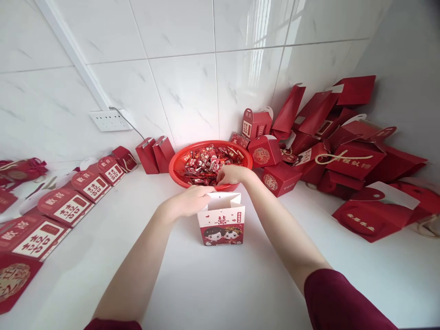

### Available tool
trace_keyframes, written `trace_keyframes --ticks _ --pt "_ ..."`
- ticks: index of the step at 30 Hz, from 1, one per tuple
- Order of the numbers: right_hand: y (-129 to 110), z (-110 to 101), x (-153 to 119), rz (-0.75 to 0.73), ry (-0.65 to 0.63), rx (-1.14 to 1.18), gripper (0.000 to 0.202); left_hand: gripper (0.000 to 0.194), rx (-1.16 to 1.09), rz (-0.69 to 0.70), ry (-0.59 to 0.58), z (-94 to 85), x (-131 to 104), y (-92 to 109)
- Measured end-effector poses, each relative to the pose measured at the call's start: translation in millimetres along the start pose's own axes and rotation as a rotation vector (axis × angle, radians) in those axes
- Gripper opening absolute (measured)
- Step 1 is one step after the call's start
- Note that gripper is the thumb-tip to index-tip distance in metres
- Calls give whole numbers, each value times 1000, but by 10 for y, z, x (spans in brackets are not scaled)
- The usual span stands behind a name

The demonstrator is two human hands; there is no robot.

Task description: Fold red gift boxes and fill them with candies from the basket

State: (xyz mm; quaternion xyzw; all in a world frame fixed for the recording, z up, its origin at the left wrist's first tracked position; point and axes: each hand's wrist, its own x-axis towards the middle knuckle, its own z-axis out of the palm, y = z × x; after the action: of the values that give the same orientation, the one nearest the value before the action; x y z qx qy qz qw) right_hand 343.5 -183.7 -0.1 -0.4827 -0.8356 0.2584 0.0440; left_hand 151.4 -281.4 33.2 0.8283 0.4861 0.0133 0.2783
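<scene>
A small white and red paper gift bag [222, 217], printed with two cartoon figures, stands upright on the white table with its top open. My left hand [192, 200] is closed on the left side of the bag's upper rim. Behind the bag sits a red plastic basket [175, 170] filled with wrapped candies [206, 160]. My right hand [232, 175] reaches over the basket's front right rim, its fingers curled down among the candies. Whatever lies between those fingertips is hidden.
At left, a row of red gift boxes [72, 207] runs along the white table [213, 288]. Two narrow red bags [154, 155] stand left of the basket. Red boxes and bags [357, 158] are heaped at right. A power strip [112, 120] is on the tiled wall.
</scene>
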Motion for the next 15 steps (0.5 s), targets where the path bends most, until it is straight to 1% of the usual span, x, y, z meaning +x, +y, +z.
trace_keyframes --ticks 3,5,7,9,11,15 --pt "-52 55 274 18 -223 -89 19 52 -4 2 -4 29 21 -19" --pt "-65 109 401 24 -294 -152 18 53 -10 2 -8 46 37 -20" --pt "-47 151 466 2 -324 -183 18 53 -17 -3 -14 55 52 -12" --pt "-6 161 464 -60 -336 -160 22 52 -21 -6 -19 55 64 -2" --pt "40 141 416 -140 -335 -96 24 50 -24 3 -27 47 74 2" --pt "93 87 315 -272 -315 51 20 44 -45 19 -48 24 94 -13"
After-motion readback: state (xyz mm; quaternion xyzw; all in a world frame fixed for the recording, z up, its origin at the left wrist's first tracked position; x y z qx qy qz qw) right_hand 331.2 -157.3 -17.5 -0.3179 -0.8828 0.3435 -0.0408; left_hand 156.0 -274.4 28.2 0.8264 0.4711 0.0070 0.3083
